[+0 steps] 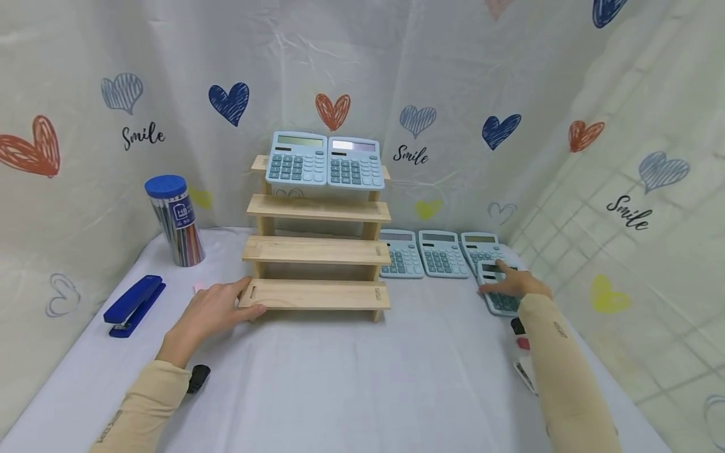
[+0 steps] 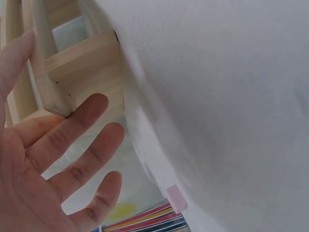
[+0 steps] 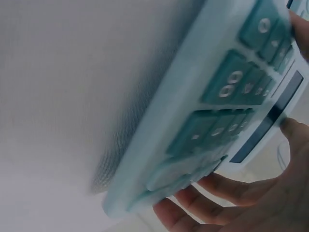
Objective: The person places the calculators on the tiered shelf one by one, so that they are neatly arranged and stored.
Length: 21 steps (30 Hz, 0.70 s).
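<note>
In the head view my left hand (image 1: 212, 311) is at the left end of a stepped wooden shelf (image 1: 320, 296), thumb along the front of the lowest board. The left wrist view has the end of that wooden board (image 2: 50, 94) between thumb and index finger, the other fingers spread loosely. My right hand (image 1: 523, 284) grips a light-blue calculator (image 1: 501, 305) by its sides, at the right of the table. Close up, this calculator (image 3: 224, 104) is tilted over the white cloth, with fingers along one long edge and a fingertip at the opposite edge.
Two calculators (image 1: 355, 165) lean side by side on the top tier. Three more calculators (image 1: 444, 258) lie in a row right of the shelf. On the left stand a blue-lidded pencil jar (image 1: 175, 220) and a blue stapler (image 1: 133, 305). Small items, one pink (image 1: 523, 343), lie by the right sleeve.
</note>
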Each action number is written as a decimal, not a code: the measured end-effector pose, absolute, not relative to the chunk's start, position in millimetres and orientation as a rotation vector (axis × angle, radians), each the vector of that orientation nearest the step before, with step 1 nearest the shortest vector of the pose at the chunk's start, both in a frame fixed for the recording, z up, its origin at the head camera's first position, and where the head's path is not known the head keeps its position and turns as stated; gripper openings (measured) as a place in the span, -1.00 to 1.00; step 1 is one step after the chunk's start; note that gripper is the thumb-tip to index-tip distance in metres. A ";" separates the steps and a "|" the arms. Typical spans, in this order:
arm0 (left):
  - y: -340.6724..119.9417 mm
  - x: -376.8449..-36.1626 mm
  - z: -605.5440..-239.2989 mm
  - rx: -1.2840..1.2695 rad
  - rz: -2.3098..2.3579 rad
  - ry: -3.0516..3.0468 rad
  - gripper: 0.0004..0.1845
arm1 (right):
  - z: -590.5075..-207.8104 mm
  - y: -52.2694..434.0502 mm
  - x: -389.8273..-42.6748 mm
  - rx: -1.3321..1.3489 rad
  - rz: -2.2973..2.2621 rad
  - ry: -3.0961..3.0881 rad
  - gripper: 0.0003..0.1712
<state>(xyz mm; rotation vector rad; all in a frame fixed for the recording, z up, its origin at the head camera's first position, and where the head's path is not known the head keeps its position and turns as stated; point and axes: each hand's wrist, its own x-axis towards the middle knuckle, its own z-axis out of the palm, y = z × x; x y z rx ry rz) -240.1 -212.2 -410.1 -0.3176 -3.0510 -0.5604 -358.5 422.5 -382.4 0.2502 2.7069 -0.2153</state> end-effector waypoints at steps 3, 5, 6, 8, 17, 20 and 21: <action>-211.5 -240.3 -409.9 -0.313 -0.557 -3.055 -0.04 | -380.4 417.7 -356.7 0.264 -0.235 2.711 0.36; -211.4 -240.7 -409.8 -0.313 -0.554 -3.054 -0.04 | -378.9 414.1 -356.5 0.258 -0.247 2.719 0.34; -211.4 -241.0 -409.7 -0.317 -0.552 -3.053 -0.05 | -377.7 412.1 -356.4 0.249 -0.250 2.727 0.33; -212.0 -241.7 -409.1 -0.326 -0.547 -3.049 -0.06 | -375.3 407.6 -356.9 0.223 -0.258 2.752 0.33; -212.0 -242.5 -409.4 -0.310 -0.545 -3.070 -0.01 | -346.6 364.1 -355.2 -0.095 -0.263 2.931 0.17; -211.9 -242.3 -409.6 -0.303 -0.547 -3.074 -0.01 | -334.3 343.5 -354.6 -0.200 -0.220 2.988 0.13; -211.7 -242.3 -409.5 -0.304 -0.549 -3.075 -0.01 | -329.7 336.6 -353.8 -0.222 -0.207 3.004 0.13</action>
